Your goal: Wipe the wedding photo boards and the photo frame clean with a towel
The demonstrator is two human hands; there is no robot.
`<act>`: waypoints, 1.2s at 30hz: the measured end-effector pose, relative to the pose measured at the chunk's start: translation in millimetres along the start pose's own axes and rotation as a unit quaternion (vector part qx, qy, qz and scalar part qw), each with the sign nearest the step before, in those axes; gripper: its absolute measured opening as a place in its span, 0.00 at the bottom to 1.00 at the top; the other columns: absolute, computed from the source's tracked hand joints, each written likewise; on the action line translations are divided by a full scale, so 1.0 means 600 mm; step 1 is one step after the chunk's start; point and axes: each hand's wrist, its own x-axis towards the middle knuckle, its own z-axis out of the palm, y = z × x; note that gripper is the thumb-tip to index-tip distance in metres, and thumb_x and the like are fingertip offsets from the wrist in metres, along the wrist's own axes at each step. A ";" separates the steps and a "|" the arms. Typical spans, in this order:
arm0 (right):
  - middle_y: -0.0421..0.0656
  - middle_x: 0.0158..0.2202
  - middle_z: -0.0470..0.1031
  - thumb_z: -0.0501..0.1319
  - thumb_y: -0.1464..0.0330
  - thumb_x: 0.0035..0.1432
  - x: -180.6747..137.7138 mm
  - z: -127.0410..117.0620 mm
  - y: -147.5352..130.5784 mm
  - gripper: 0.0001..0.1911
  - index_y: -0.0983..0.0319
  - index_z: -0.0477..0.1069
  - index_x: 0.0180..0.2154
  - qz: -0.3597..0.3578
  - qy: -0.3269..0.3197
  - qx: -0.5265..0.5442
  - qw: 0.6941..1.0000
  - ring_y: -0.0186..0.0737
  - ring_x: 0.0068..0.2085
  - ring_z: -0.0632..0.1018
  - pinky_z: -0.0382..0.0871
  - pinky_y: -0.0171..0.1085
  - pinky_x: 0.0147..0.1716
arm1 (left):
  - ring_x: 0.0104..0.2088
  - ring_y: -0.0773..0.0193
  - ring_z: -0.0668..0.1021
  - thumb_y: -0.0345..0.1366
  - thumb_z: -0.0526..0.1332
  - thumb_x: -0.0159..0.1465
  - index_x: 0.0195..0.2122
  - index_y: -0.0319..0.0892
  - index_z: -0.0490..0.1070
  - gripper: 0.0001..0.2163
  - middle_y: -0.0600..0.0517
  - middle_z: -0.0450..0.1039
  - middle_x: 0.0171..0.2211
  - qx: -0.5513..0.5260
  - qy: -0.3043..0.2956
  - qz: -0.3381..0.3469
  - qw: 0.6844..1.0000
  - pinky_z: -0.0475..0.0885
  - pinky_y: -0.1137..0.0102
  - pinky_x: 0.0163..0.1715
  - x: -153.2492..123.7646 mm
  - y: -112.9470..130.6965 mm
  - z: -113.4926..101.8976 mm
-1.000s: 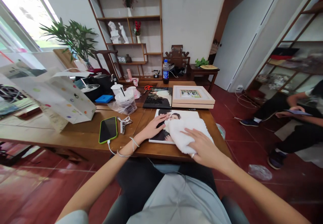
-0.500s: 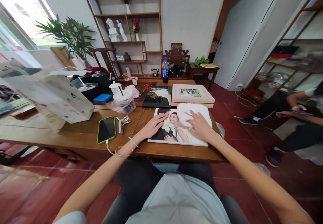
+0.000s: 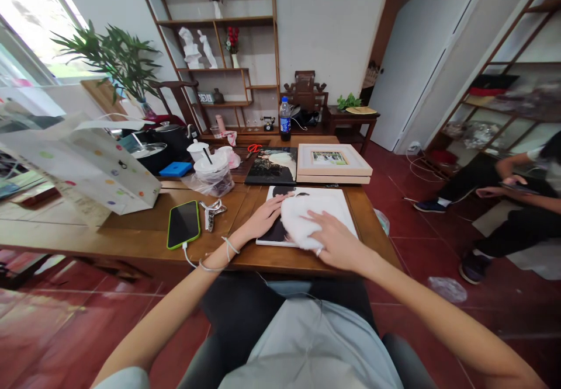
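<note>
A photo panel (image 3: 343,205) with a printed couple on a white background lies flat at the table's front edge. My right hand (image 3: 339,242) holds a fluffy white cloth (image 3: 294,221) pressed down on the panel, fingers spread over its top. The cloth hides most of the printed couple. Flat on the panel's left part rests my left hand (image 3: 264,218), fingers stretched out and their tips close to the cloth. Directly behind the panel are a dark photo panel (image 3: 267,167) and a stack of pale wooden picture frames (image 3: 307,171).
Left of my left hand lie a green-cased phone (image 3: 184,225) on a white cable and a crumpled silvery item (image 3: 212,212). Farther back stand a bagged cup (image 3: 213,176), red-handled scissors (image 3: 254,148), a bottle (image 3: 285,121) and a paper bag (image 3: 118,173). A person (image 3: 512,187) sits at right.
My right hand and the white cloth have moved left and toward me across the panel, covering the printed faces and uncovering the panel's right part. My left hand stays in place.
</note>
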 end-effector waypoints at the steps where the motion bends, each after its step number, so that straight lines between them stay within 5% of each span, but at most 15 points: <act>1: 0.49 0.59 0.60 0.57 0.73 0.48 0.008 -0.003 0.023 0.19 0.60 0.72 0.44 0.009 0.007 -0.003 1.000 0.50 0.61 0.55 0.48 0.53 0.57 | 0.61 0.59 0.59 0.40 0.46 0.66 0.56 0.44 0.62 0.19 0.49 0.59 0.60 0.001 0.001 0.000 1.000 0.53 0.56 0.60 0.000 -0.001 0.001; 6: 0.57 0.53 0.66 0.54 0.69 0.56 0.046 -0.001 0.113 0.16 0.67 0.72 0.44 0.043 0.027 -0.046 0.998 0.50 0.60 0.57 0.50 0.50 0.56 | 0.61 0.60 0.58 0.39 0.48 0.66 0.58 0.47 0.58 0.19 0.50 0.58 0.60 -0.009 -0.001 0.017 1.000 0.51 0.55 0.61 -0.001 -0.004 0.004; 12: 0.55 0.56 0.63 0.54 0.66 0.57 0.061 0.012 0.120 0.17 0.65 0.71 0.47 0.071 0.054 -0.076 0.993 0.50 0.61 0.56 0.49 0.51 0.56 | 0.61 0.59 0.58 0.38 0.49 0.66 0.58 0.48 0.58 0.19 0.50 0.58 0.60 -0.011 0.003 0.024 1.000 0.51 0.54 0.60 -0.001 -0.006 0.004; 17: 0.49 0.60 0.58 0.56 0.71 0.52 0.052 0.010 0.085 0.18 0.61 0.72 0.46 0.081 0.026 -0.075 0.994 0.53 0.61 0.55 0.46 0.54 0.57 | 0.61 0.59 0.59 0.37 0.49 0.66 0.58 0.45 0.59 0.19 0.49 0.58 0.60 -0.003 0.003 0.022 1.000 0.52 0.56 0.60 -0.001 -0.004 0.004; 24: 0.50 0.62 0.53 0.60 0.68 0.50 -0.006 0.021 -0.045 0.13 0.61 0.75 0.39 0.033 0.019 -0.061 0.997 0.58 0.62 0.50 0.41 0.58 0.57 | 0.60 0.58 0.60 0.37 0.49 0.65 0.56 0.43 0.62 0.18 0.47 0.59 0.59 -0.001 0.014 0.007 1.000 0.53 0.55 0.60 -0.002 -0.003 0.003; 27: 0.48 0.62 0.53 0.60 0.67 0.49 -0.021 0.023 -0.066 0.11 0.61 0.76 0.36 0.008 0.023 -0.037 0.999 0.57 0.62 0.49 0.39 0.57 0.58 | 0.60 0.58 0.60 0.37 0.49 0.66 0.56 0.45 0.62 0.18 0.48 0.59 0.59 -0.008 0.010 0.021 1.000 0.53 0.55 0.60 -0.002 -0.003 0.002; 30: 0.47 0.60 0.58 0.59 0.70 0.49 -0.021 0.014 -0.035 0.13 0.60 0.75 0.38 0.001 0.030 -0.005 1.000 0.51 0.62 0.53 0.44 0.53 0.59 | 0.61 0.59 0.59 0.36 0.49 0.66 0.57 0.45 0.60 0.18 0.48 0.59 0.59 -0.007 0.005 0.030 1.000 0.52 0.55 0.60 -0.001 -0.004 0.001; 36: 0.53 0.59 0.59 0.53 0.66 0.57 -0.013 -0.010 0.103 0.15 0.64 0.72 0.43 0.079 0.043 -0.002 0.996 0.49 0.59 0.59 0.53 0.49 0.56 | 0.61 0.59 0.59 0.36 0.48 0.66 0.58 0.45 0.59 0.19 0.49 0.58 0.60 0.001 0.004 0.036 0.999 0.52 0.56 0.60 -0.001 -0.008 0.004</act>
